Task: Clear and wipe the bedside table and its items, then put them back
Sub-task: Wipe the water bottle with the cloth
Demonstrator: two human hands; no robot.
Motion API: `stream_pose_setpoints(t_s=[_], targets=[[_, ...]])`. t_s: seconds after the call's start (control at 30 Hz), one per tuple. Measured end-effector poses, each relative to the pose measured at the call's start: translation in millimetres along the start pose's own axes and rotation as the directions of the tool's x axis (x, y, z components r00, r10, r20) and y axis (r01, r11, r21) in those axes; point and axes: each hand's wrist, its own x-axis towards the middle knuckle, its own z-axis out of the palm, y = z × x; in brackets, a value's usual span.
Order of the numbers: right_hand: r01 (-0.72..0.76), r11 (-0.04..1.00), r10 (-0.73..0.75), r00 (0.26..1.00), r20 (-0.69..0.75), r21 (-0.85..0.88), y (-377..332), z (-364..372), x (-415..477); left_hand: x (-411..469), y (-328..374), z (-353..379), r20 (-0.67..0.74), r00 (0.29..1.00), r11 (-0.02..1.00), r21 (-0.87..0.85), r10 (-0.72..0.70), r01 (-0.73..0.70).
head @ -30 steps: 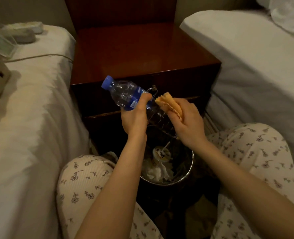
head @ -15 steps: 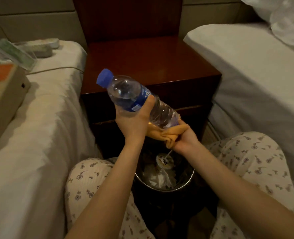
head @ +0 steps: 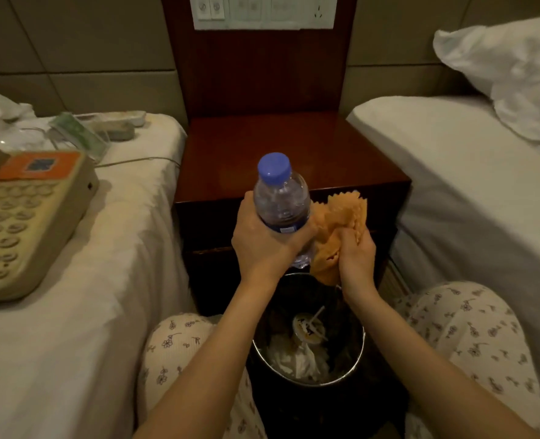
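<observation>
White sheets cover the bed (head: 72,312) at nine o'clock, where a phone (head: 25,217) lies. The red wood table (head: 294,144) stands at twelve. Before it our left hand (head: 262,245) grips the bottle (head: 279,198) upright; our right hand (head: 355,255) clutches the cloth (head: 338,223) against it. Bin (head: 308,383) at six, second bed (head: 468,185) at three.

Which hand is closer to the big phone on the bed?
Left. The left hand, gripping the bottle, is on the side toward the phone; the right hand, holding the orange cloth, is beyond the bottle, farther away.
</observation>
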Motion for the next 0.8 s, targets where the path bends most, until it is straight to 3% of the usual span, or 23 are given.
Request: stream_pose_setpoints(t_s=[0.1,0.3,0.37,0.43,0.53,0.7,0.8], targets=[[0.145,0.989,-0.145,0.985,0.094,0.004,-20,12,2,6,7,-5,0.002,1.000,1.000,0.001,-0.031,0.031],[-0.081,0.958,0.074,0.997,0.037,0.275,-38,17,14,18,13,-14,-0.001,0.998,0.998,-0.005,-0.056,0.056],[-0.116,0.981,0.095,0.987,0.132,0.158,-40,17,16,23,17,-17,0.026,0.998,0.999,0.000,-0.049,0.049],[-0.111,0.993,0.092,0.941,0.325,0.039,-41,22,14,30,24,-19,0.042,0.998,0.999,0.011,-0.037,0.037],[-0.051,0.999,0.037,0.863,0.503,0.015,-46,37,10,46,37,-25,0.077,0.997,0.996,0.092,-0.026,0.018],[-0.205,0.973,0.141,0.889,0.436,0.103,-70,67,10,80,60,-35,0.235,0.971,0.957,0.289,-0.033,-0.037],[-0.260,0.947,0.152,0.878,0.454,0.187,-88,83,10,101,68,-45,0.232,0.968,0.932,0.362,-0.096,0.006]])
